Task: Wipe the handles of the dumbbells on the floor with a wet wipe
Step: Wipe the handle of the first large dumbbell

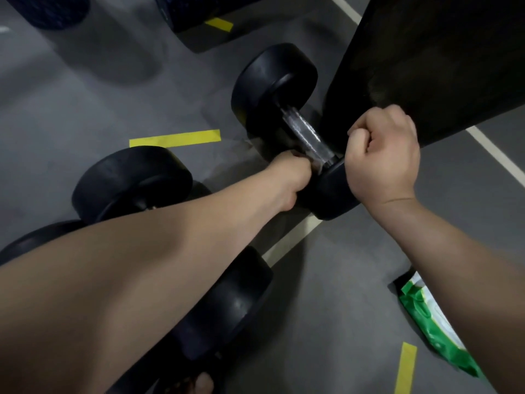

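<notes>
our left grip (pixel 292 177) clamps the near end of the handle (pixel 305 132), our right grip (pixel 383 155) an empty fist just above; hard rubbing could roll the dumbbell (pixel 272 81) onto our fingers.

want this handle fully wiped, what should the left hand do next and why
Probably slide the left hand up the handle toward the far head. It grips the handle's near end, with what looks like the wipe in its grip, and the metal stretch beyond it lies uncovered.
</notes>
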Available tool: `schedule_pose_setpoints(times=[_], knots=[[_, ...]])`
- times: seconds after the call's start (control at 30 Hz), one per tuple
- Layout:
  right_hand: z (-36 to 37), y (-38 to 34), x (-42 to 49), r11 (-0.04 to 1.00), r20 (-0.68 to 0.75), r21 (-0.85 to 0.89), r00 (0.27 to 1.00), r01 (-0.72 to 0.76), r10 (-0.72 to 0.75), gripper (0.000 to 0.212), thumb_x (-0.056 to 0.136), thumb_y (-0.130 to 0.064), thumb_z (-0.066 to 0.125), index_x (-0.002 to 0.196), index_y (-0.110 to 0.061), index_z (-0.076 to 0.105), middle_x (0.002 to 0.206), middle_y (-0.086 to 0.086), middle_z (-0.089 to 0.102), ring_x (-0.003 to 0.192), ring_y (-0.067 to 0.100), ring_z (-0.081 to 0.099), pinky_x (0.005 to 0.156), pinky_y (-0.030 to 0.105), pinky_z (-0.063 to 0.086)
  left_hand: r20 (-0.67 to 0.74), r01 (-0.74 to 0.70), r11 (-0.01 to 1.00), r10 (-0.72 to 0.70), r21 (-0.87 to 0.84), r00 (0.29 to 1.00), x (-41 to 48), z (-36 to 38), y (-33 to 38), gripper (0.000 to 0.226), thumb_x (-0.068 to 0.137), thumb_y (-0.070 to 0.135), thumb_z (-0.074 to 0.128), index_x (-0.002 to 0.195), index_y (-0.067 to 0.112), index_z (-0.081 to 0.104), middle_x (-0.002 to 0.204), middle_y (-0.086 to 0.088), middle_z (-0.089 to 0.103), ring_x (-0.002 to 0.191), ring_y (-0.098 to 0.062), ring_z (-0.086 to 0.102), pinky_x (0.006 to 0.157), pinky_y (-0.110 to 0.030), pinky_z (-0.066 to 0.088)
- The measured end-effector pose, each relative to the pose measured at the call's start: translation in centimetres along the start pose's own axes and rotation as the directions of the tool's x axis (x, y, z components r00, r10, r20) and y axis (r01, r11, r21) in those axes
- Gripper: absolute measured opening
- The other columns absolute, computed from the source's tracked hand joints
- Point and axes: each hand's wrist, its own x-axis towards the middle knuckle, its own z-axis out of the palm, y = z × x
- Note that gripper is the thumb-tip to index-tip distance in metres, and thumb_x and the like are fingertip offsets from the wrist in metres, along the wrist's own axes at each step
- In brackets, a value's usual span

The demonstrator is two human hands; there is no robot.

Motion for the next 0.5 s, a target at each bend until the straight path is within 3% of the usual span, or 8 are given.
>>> schedule_pose_setpoints(times=[0.07,0.13,0.2,0.3,0.4,0.47,0.5], knots=[[0.0,0.1,0.0,1.0,-0.002,0.003,1.0,-0.001,0.001,0.024,0.089,-0.018,0.04,0.082,-0.009,0.061,0.089,0.008,0.056,0.088,0.024,0.051,0.072,0.037,0.044,-0.009,-0.03,1.0,0.03,0.011,1.0,-0.1,-0.3,0.1,0.02,0.09,0.0,0.067,0.08,0.015,0.061,0.08,-0.01,0.07,0.067,-0.023,0.068,0.062,-0.032,0.058],[0.1,0.2,0.0,1.0,-0.005,0.009,1.0,-0.007,0.007,0.024,0.088,-0.018,0.04,0.082,-0.009,0.061,0.089,0.008,0.055,0.088,0.025,0.052,0.071,0.039,0.044,-0.012,-0.033,0.999,0.033,-0.037,0.999,-0.5,-0.5,0.3,0.016,0.089,-0.001,0.069,0.083,0.013,0.064,0.075,-0.007,0.07,0.059,-0.017,0.069,0.056,-0.027,0.058],[0.2,0.2,0.0,1.0,-0.011,0.012,1.0,-0.011,0.011,0.023,0.088,-0.018,0.04,0.082,-0.009,0.061,0.089,0.009,0.055,0.089,0.025,0.052,0.071,0.038,0.044,-0.011,-0.074,0.997,0.073,-0.016,0.997,-0.7,-0.5,0.4,0.007,0.088,0.003,0.073,0.089,0.009,0.069,0.077,-0.006,0.073,0.063,-0.014,0.07,0.06,-0.026,0.058],[0.2,0.2,0.0,1.0,-0.018,0.006,1.0,-0.011,0.011,0.023,0.088,-0.018,0.04,0.082,-0.009,0.061,0.09,0.009,0.056,0.089,0.025,0.052,0.07,0.034,0.04,-0.009,-0.317,0.92,0.327,0.231,0.945,-0.3,-0.9,0.1,0.004,0.088,0.009,0.075,0.087,0.013,0.075,0.08,-0.001,0.075,0.074,-0.013,0.071,0.07,-0.027,0.058],[0.1,0.2,0.0,1.0,-0.018,0.014,1.0,-0.019,0.019,0.025,0.088,-0.02,0.04,0.083,-0.008,0.061,0.091,0.01,0.056,0.089,0.026,0.052,0.07,0.036,0.041,0.196,-0.609,0.62,0.603,0.496,0.773,0.0,-1.3,0.2,0.015,0.092,0.007,0.066,0.101,0.009,0.079,0.092,-0.002,0.074,0.09,-0.016,0.069,0.086,-0.03,0.054],[0.1,0.3,0.0,1.0,-0.017,0.016,1.0,-0.014,0.015,0.025,0.088,-0.02,0.039,0.083,-0.008,0.061,0.091,0.01,0.056,0.089,0.027,0.052,0.071,0.038,0.042,0.39,-0.669,0.326,0.612,0.668,0.688,0.3,-1.7,0.7,0.024,0.092,0.002,0.057,0.109,0.007,0.074,0.102,-0.009,0.066,0.096,-0.026,0.063,0.087,-0.033,0.049],[0.2,0.3,0.0,1.0,-0.016,0.015,1.0,-0.013,0.013,0.025,0.088,-0.02,0.039,0.083,-0.009,0.061,0.091,0.01,0.056,0.089,0.026,0.051,0.071,0.036,0.041,0.43,-0.65,0.25,0.575,0.718,0.696,0.2,-1.7,1.2,0.024,0.091,0.0,0.054,0.107,0.007,0.071,0.103,-0.014,0.062,0.094,-0.029,0.059,0.083,-0.034,0.045]])
